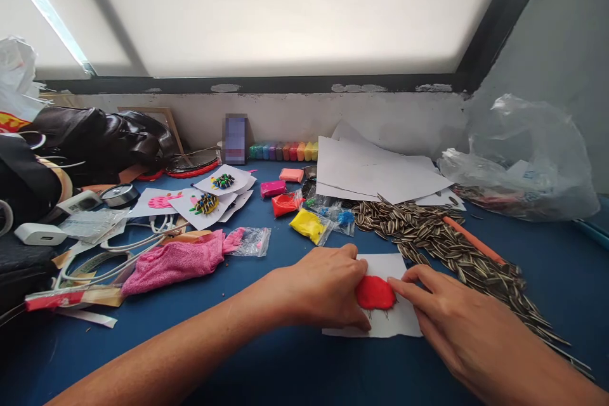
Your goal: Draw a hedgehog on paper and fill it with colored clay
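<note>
A flat, rounded piece of red modelling clay (375, 293) lies on a small sheet of white paper (394, 326). Short thin lines, apparently drawn, show on the paper below it. My left hand (328, 288) rests on the paper's left side, its curled fingers at the clay's left edge and its thumb apart, lower down. From the right, my right hand (451, 311) touches the clay's right edge with one fingertip. Its other fingers are spread apart, partly hidden behind the hand. Neither hand lifts anything.
Sunflower seeds (438, 235) lie heaped beyond my right hand, with an orange stick (473, 240) across them. Yellow clay (308, 225) and other clay packets sit ahead. White sheets (380, 168) lean at the back. A pink cloth pouch (176, 262) and cables (143, 238) are left.
</note>
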Demonstrator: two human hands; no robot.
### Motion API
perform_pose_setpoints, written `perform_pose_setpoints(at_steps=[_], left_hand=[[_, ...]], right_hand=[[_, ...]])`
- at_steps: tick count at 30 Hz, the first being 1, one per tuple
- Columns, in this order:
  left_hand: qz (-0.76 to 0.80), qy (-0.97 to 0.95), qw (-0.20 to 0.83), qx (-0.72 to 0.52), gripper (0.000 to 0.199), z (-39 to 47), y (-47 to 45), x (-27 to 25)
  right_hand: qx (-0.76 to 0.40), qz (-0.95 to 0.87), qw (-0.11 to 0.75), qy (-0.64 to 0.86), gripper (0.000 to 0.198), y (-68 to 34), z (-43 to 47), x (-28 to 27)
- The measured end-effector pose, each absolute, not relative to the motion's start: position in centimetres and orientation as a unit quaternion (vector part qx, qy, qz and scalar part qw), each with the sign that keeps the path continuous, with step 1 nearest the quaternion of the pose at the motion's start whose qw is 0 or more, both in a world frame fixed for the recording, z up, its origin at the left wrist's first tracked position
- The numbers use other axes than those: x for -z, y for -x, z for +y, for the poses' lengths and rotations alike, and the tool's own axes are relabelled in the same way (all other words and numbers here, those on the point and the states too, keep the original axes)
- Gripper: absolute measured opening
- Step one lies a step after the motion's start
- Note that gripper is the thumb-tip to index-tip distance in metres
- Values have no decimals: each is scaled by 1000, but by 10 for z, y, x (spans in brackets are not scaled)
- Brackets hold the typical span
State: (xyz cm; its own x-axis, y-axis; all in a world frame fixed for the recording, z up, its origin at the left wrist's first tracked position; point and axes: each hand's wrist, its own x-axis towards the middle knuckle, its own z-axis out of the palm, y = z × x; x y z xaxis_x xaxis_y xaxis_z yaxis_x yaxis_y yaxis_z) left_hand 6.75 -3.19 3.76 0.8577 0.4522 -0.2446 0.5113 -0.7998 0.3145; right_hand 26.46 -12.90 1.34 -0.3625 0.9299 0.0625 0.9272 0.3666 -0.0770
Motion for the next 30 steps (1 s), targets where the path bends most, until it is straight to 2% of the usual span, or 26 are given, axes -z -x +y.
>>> perform_pose_setpoints(at_steps=[13, 18, 22, 30], left_hand=[[247, -949, 182, 75, 46, -32, -66, -38], [249, -948, 183, 80, 47, -32, -66, -37], [246, -949, 182, 79, 47, -32, -65, -39], [252, -945, 190, 85, 46, -32, -66, -38]], right_hand=[[1, -835, 40, 548, 34, -269, -134, -13], [28, -835, 45, 547, 40, -272, -129, -9], [32, -835, 35, 548, 36, -271, -127, -8], [29, -832, 60, 551, 38, -271, -131, -7]])
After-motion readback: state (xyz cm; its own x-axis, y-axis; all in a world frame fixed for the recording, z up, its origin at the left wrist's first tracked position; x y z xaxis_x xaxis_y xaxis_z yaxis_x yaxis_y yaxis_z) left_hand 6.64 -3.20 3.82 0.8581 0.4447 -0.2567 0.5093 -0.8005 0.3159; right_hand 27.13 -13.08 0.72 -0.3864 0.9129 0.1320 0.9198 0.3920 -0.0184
